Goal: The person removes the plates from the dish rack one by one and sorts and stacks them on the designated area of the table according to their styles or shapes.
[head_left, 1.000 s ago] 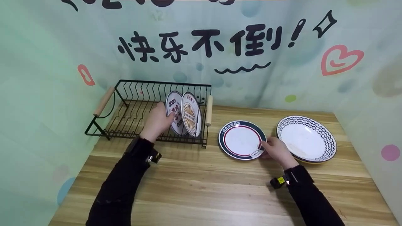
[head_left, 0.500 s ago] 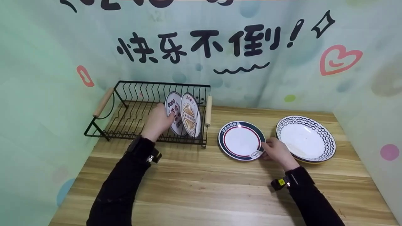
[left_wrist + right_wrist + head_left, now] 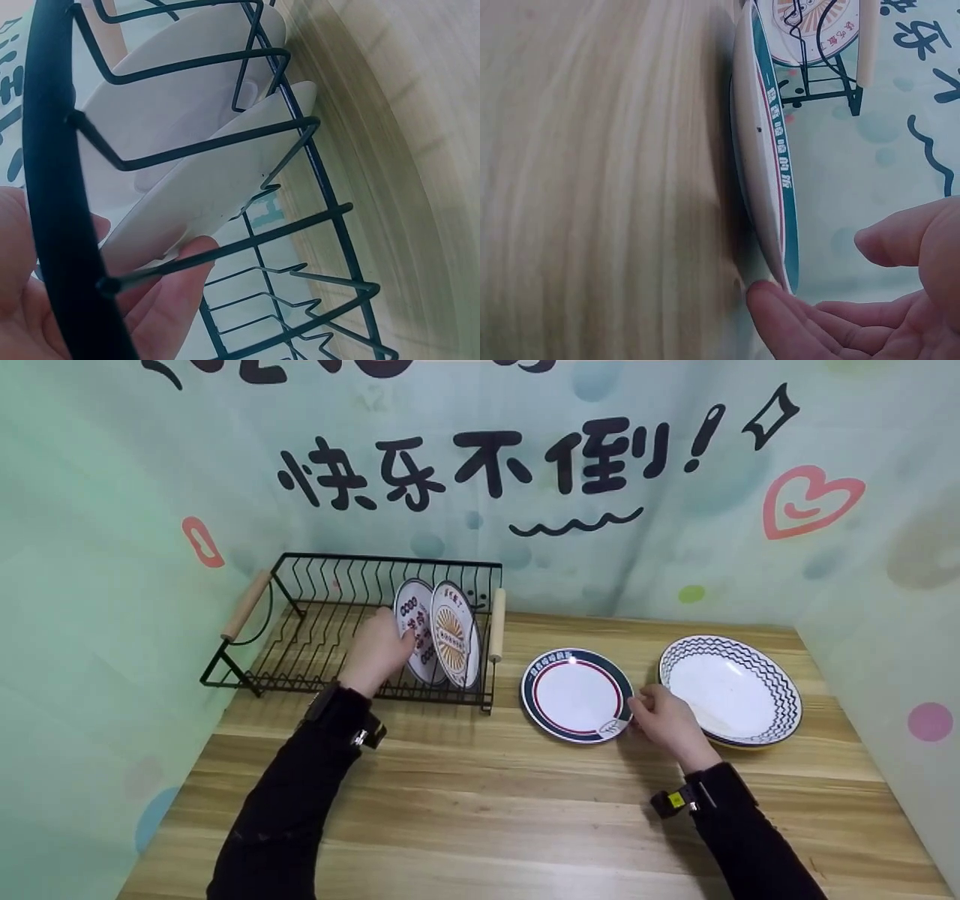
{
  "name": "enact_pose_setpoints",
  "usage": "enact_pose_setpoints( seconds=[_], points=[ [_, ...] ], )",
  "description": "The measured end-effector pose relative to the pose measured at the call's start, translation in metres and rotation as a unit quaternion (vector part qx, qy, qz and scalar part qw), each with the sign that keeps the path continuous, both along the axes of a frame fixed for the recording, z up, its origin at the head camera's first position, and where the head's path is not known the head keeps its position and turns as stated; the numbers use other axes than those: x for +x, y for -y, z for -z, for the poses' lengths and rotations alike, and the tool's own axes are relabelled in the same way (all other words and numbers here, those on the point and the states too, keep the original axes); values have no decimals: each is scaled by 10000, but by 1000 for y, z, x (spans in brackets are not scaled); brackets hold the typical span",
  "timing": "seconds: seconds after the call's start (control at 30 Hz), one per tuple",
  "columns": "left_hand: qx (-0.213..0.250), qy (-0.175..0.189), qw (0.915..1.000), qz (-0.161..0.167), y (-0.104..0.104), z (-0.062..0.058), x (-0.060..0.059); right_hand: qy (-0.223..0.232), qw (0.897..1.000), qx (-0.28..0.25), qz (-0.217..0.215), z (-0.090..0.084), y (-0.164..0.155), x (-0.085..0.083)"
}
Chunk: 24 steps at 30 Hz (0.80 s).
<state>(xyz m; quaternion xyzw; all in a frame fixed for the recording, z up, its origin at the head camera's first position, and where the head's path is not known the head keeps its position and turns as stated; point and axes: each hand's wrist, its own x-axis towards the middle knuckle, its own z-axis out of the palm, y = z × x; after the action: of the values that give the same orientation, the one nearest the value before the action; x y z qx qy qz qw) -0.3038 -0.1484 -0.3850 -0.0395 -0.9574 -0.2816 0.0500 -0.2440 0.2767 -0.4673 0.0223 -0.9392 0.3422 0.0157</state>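
Observation:
My left hand (image 3: pixel 377 649) reaches into the black wire dish rack (image 3: pixel 300 688) and pinches the near-left edge of a round plate with red and dark print (image 3: pixel 421 622). In the left wrist view its fingers (image 3: pixel 171 311) lie against the plate's pale underside (image 3: pixel 217 176). To its right in the rack leans a plate with an orange sunburst (image 3: pixel 451 636). My right hand (image 3: pixel 670 725) is at the right rim of a dark-green-rimmed plate (image 3: pixel 574 697) on the table. Seen from the right wrist, a fingertip touches that rim from below, and the thumb (image 3: pixel 904 238) stands apart from it.
A deep white bowl with black wavy lines (image 3: pixel 727 682) sits right of the right hand, a yellowish edge showing beneath it. Wooden handles (image 3: pixel 498 624) close the rack's ends. A printed cloth backdrop (image 3: pixel 585 562) rises behind the wooden table (image 3: pixel 480 810).
My right thumb has come off the green-rimmed plate, and the right hand has shifted slightly right. The left hand and the racked plates stay where they were.

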Motion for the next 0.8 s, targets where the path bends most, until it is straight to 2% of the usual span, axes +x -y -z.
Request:
enact_pose_setpoints(
  seconds=[0.13,0.4,0.8],
  points=[
    [73,-26,10000,37,0,0,0,-245,9996,107,-70,-3,0,2],
    [187,76,9998,73,-1,0,-1,-382,9986,-312,-198,-8,2,2],
    [105,99,9998,-116,-3,4,-1,-897,9933,-403,-609,-10,5,4]
  ],
)
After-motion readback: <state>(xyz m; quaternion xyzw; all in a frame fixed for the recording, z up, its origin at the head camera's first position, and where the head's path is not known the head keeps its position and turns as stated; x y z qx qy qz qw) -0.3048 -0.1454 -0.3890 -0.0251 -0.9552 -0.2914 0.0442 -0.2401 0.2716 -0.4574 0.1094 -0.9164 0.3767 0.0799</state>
